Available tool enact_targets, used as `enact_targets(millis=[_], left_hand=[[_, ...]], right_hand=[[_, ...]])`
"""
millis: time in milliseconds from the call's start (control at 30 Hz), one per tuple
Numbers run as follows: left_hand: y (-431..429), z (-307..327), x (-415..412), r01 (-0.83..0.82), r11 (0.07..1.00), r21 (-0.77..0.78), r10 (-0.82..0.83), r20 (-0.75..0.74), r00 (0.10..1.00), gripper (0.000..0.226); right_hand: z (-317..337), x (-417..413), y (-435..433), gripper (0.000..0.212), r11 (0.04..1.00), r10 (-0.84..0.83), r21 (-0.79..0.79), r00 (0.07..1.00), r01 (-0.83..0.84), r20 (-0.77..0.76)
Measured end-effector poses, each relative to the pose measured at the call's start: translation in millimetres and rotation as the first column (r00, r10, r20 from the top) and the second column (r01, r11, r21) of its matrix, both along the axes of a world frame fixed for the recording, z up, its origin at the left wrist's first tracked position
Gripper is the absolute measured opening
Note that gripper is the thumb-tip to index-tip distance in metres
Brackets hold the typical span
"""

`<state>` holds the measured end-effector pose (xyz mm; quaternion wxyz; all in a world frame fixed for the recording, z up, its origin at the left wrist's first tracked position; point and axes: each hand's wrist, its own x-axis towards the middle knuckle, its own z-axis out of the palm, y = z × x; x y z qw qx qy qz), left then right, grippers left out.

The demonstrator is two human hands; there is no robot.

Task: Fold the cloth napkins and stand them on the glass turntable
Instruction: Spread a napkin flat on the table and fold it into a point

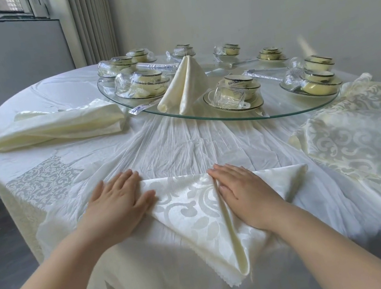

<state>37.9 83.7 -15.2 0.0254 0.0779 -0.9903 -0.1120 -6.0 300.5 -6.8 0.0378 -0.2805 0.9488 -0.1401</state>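
Note:
A cream damask napkin (194, 208) lies folded into a triangle at the table's near edge, its point hanging over the rim. My left hand (117, 206) presses flat on its left corner. My right hand (244, 193) presses flat on the right flap beside the centre fold. Both hands have straight fingers. One folded napkin (184, 82) stands upright like a tent on the glass turntable (242, 115) beyond.
Several wrapped sets of bowls and plates (238, 89) ring the turntable. A loosely folded napkin (57, 126) lies at the left of the table, and crumpled patterned napkins (365, 149) lie at the right. A wrinkled white tablecloth (172, 147) covers the round table.

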Motion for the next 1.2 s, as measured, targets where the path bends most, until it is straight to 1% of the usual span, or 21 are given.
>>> enact_targets(millis=[33,67,133,167,200,300,367,433,533,633,767,833,900,967,1000,1033,1133,1200], left_hand=[[-2.1,1.1,-0.6,-0.006,1.0,0.017,0.006,-0.012,1.0,0.06],[-3.5,3.0,-0.9,-0.018,0.999,0.031,0.019,-0.03,0.999,0.059],[-5.1,8.7,-1.1,-0.043,0.998,0.04,0.046,-0.064,0.997,0.055],[-5.4,12.3,-1.3,-0.045,0.999,0.028,0.046,-0.067,0.997,0.054],[-5.1,16.3,-1.2,-0.036,0.999,0.011,0.037,-0.059,0.998,0.052],[-3.6,27.6,-2.9,0.003,1.0,-0.009,-0.003,-0.019,1.0,0.04],[-2.3,33.4,-5.8,0.019,1.0,0.015,-0.019,0.014,1.0,0.04],[-1.1,36.7,-9.0,0.034,0.999,0.032,-0.035,0.022,0.999,0.04],[-0.5,38.5,-11.8,0.054,0.997,0.056,-0.056,0.035,0.998,0.037],[-0.8,38.0,-13.1,0.068,0.992,0.102,-0.073,0.044,0.996,0.03],[-4.3,34.5,-14.9,0.083,0.977,0.197,-0.09,0.025,0.996,0.031],[-7.4,33.4,-17.1,0.067,0.967,0.247,-0.075,0.023,0.997,0.028],[-9.2,34.0,-19.2,0.052,0.959,0.278,-0.064,0.035,0.997,0.026],[-10.3,35.7,-21.6,0.061,0.958,0.279,-0.082,0.066,0.994,0.026],[-11.0,37.5,-22.7,0.075,0.959,0.275,-0.103,0.091,0.99,0.026],[-12.6,39.9,-23.8,0.093,0.958,0.272,-0.131,0.124,0.984,0.026],[-17.9,50.5,-28.3,0.134,0.945,0.299,-0.211,0.243,0.947,0.021],[-17.7,55.7,-32.6,0.145,0.934,0.326,-0.241,0.276,0.93,0.018]], right_hand=[[1.3,-0.2,0.6,0.046,0.999,-0.013,-0.051,1.0,0.014,0.015],[3.2,-0.3,1.8,0.046,0.991,-0.039,-0.128,0.997,0.047,0.062],[9.1,-0.2,4.1,0.043,0.939,-0.069,-0.315,0.972,0.139,0.223],[12.7,-1.2,5.1,0.041,0.911,-0.061,-0.375,0.955,0.172,0.29],[16.3,-3.5,5.9,0.04,0.905,-0.056,-0.383,0.946,0.183,0.32],[32.1,-13.8,2.9,0.04,0.944,-0.051,-0.287,0.934,0.16,0.354],[45.5,-20.3,-3.9,0.043,0.968,-0.041,-0.21,0.917,0.134,0.396],[55.3,-26.2,-14.7,0.047,0.996,-0.028,-0.064,0.915,0.059,0.403],[60.5,-34.9,-35.3,0.045,0.985,-0.022,0.165,0.922,-0.046,0.387],[61.7,-42.5,-49.0,0.042,0.958,-0.042,0.279,0.922,-0.073,0.385],[60.1,-49.5,-49.4,0.018,0.957,-0.034,0.274,0.906,-0.091,0.422],[55.9,-51.2,-46.2,0.018,0.97,-0.011,0.227,0.91,-0.091,0.413],[55.2,-52.6,-40.2,0.015,0.988,-0.001,0.139,0.912,-0.062,0.41],[61.8,-54.5,-28.2,0.014,0.998,-0.017,0.06,0.9,-0.01,0.436],[66.3,-55.6,-20.2,0.015,0.998,-0.027,0.055,0.891,0.003,0.453],[70.7,-56.4,-11.3,0.014,0.997,-0.036,0.079,0.883,-0.002,0.467],[78.3,-58.2,12.6,0.012,0.976,-0.096,0.215,0.85,-0.02,0.517],[77.8,-58.4,22.3,0.015,0.961,-0.14,0.276,0.829,-0.018,0.542]])
